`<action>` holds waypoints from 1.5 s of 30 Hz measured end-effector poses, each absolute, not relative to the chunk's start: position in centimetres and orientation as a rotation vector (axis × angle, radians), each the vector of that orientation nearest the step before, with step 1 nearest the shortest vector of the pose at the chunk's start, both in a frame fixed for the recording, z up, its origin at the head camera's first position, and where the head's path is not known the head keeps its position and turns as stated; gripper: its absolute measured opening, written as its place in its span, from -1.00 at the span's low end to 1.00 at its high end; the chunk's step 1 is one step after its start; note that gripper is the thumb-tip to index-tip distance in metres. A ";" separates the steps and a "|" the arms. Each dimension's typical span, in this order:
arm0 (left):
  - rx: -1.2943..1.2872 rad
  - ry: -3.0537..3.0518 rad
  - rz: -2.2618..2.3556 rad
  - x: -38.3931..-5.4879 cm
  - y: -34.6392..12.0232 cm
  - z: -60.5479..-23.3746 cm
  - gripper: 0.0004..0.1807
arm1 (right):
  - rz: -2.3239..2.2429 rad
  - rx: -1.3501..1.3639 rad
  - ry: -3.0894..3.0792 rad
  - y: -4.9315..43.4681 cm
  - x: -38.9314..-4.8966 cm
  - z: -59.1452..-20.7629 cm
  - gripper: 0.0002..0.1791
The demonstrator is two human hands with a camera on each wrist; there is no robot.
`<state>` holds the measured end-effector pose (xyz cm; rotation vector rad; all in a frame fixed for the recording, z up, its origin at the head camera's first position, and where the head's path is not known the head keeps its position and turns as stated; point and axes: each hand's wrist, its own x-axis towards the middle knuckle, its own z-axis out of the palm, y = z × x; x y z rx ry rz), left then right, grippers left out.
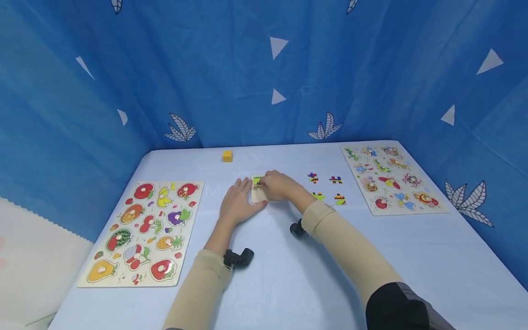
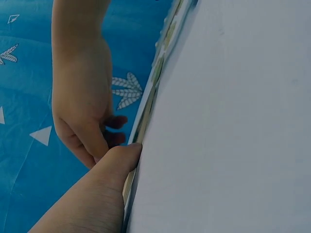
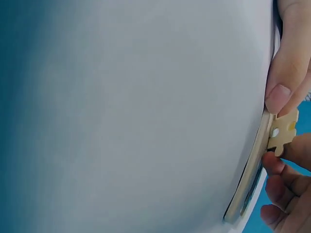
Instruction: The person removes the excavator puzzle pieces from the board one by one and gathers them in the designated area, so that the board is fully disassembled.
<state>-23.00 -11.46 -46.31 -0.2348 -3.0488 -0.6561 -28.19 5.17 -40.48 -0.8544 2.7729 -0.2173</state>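
A small wooden jigsaw board [image 1: 258, 196] lies mid-table, with a green printed piece [image 1: 257, 181] at its far left corner. My left hand [image 1: 239, 201] rests along the board's left side, fingers straight, its thumb [image 2: 129, 154] against the near edge. Over the board, my right hand [image 1: 280, 185] pinches a wooden jigsaw piece [image 3: 283, 132], which stands tilted above the board's edge in the right wrist view. Several loose jigsaw pieces [image 1: 340, 199] lie on the table to the right of that hand.
A fruit puzzle board [image 1: 152, 279] lies at the left of the white table [image 1: 264, 284]. An insect puzzle board [image 1: 383, 211] lies at the right. Near the far edge sits a yellow block [image 1: 227, 156]. A blue curtain [image 1: 231, 82] hangs behind the table.
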 end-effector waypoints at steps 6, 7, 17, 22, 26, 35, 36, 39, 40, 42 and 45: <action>-0.238 -3.043 -0.647 -23.0 -11.4 -46.3 0.12 | -0.332 -0.821 2.759 5.0 -28.4 -40.7 -0.58; -0.242 -3.042 -0.645 -23.0 -11.4 -46.3 0.12 | -0.333 -0.832 2.762 5.0 -28.4 -40.7 -0.61; -0.242 -3.051 -0.633 -22.9 -11.5 -46.3 0.11 | -0.345 -0.808 2.762 5.2 -28.3 -40.9 -0.54; -0.245 -3.049 -0.637 -23.1 -11.5 -46.5 0.11 | -0.365 -0.813 2.766 5.3 -28.4 -41.1 -0.55; -0.235 -3.057 -0.639 -23.1 -11.5 -46.5 0.11 | -0.401 -0.835 2.768 5.5 -28.5 -41.3 -0.61; -0.230 -3.052 -0.645 -23.1 -11.5 -46.4 0.11 | -0.596 -0.777 2.720 5.7 -28.8 -41.9 -0.63; -0.230 -3.052 -0.643 -23.1 -11.5 -46.4 0.11 | -0.623 -0.772 2.716 5.7 -28.8 -41.9 -0.64; -0.230 -3.051 -0.641 -23.1 -11.5 -46.3 0.11 | -0.714 -0.762 2.698 5.8 -28.7 -42.0 -0.68; -0.228 -3.053 -0.638 -23.1 -11.5 -46.3 0.11 | -0.742 -0.759 2.688 5.9 -28.7 -42.0 -0.69; -0.227 -3.053 -0.638 -23.1 -11.5 -46.3 0.11 | -0.792 -0.751 2.669 6.0 -28.7 -42.1 -0.70; -0.229 -3.055 -0.636 -23.1 -11.4 -46.2 0.11 | -0.855 -0.721 2.650 6.3 -28.7 -42.3 -0.71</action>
